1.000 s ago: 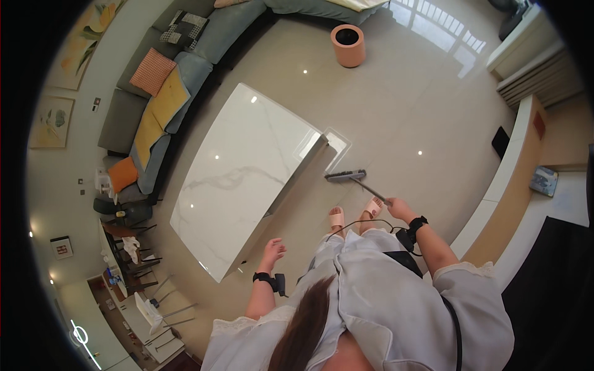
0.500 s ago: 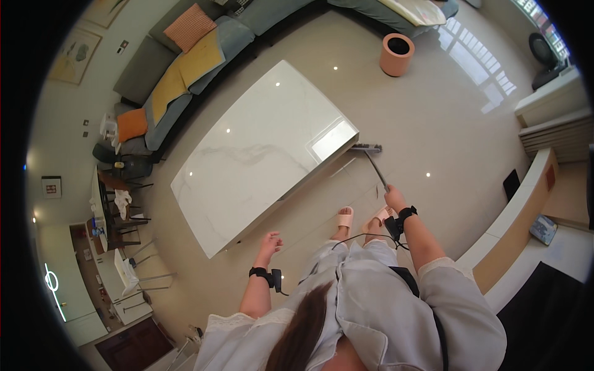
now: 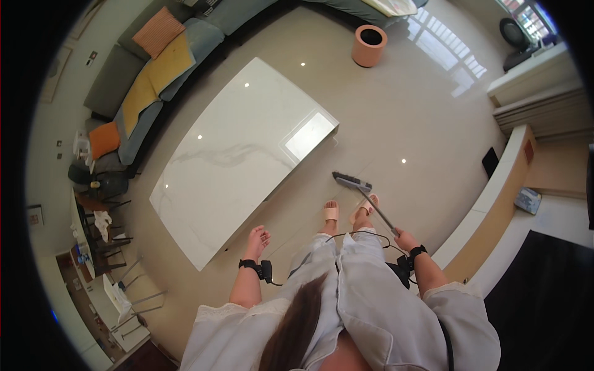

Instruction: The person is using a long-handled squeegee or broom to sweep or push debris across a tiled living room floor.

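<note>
My right hand (image 3: 406, 240) is closed round the grey handle of a broom (image 3: 352, 181), whose dark, wide head rests on the floor just in front of my feet. The handle slants from the head down to my grip on the right. My left hand (image 3: 258, 241) hangs free with its fingers apart and slightly bent, holding nothing. It is beside the near edge of a white marbled coffee table (image 3: 229, 161). Pink slippers (image 3: 331, 214) are on my feet, close behind the broom head.
A pink round bin (image 3: 369, 49) stands on the glossy tiles (image 3: 396, 117) beyond the table. Along the far left runs a grey-blue sofa (image 3: 204, 37) with cushions. A low cabinet (image 3: 489, 210) borders my right side. Dining chairs (image 3: 111, 241) stand at the left.
The broom head has come from the table's right corner back toward my feet. My right hand has drawn back closer to my body, still gripping the handle. The whole view has shifted slightly.
</note>
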Tool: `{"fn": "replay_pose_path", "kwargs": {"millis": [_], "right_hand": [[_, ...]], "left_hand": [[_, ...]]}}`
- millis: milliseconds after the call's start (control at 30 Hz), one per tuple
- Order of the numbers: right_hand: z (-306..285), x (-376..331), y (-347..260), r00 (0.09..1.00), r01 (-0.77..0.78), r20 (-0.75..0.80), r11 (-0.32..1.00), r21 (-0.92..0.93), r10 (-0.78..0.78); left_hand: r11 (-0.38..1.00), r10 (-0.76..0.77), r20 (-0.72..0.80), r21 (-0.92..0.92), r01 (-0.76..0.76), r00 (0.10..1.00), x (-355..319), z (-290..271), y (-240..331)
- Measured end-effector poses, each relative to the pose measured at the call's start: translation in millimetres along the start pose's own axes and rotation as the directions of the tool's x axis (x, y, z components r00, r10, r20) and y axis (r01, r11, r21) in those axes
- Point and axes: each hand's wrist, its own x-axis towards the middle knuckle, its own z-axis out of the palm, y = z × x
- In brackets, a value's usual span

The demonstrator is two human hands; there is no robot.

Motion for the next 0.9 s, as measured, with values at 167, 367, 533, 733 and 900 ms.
{"fn": "replay_pose_path", "kwargs": {"millis": [167, 367, 533, 733, 900], "right_hand": [[2, -23, 14, 0.982, -0.001, -0.179, 0.960, 0.279, 0.053], [6, -30, 21, 0.923, -0.102, -0.269, 0.850, 0.517, 0.275], [6, -10, -16, 0.928, -0.112, -0.213, 0.775, 0.621, 0.305], [66, -12, -19, 0.947, -0.226, -0.053, 0.772, 0.595, 0.318], [68, -89, -34, 0.971, -0.221, 0.075, 0.726, 0.652, 0.227]], "left_hand": [[0.971, 0.046, 0.181, 0.221, -0.087, 0.982, 38, 52, 41], [0.803, -0.010, 0.305, 0.569, -0.174, 0.952, 57, 123, 62], [0.606, -0.102, 0.417, 0.746, -0.276, 0.903, 59, 158, 54], [0.527, -0.212, 0.426, 0.808, -0.264, 0.879, 56, 180, 31], [0.546, -0.290, 0.379, 0.819, -0.174, 0.879, 56, 175, 22]]}}
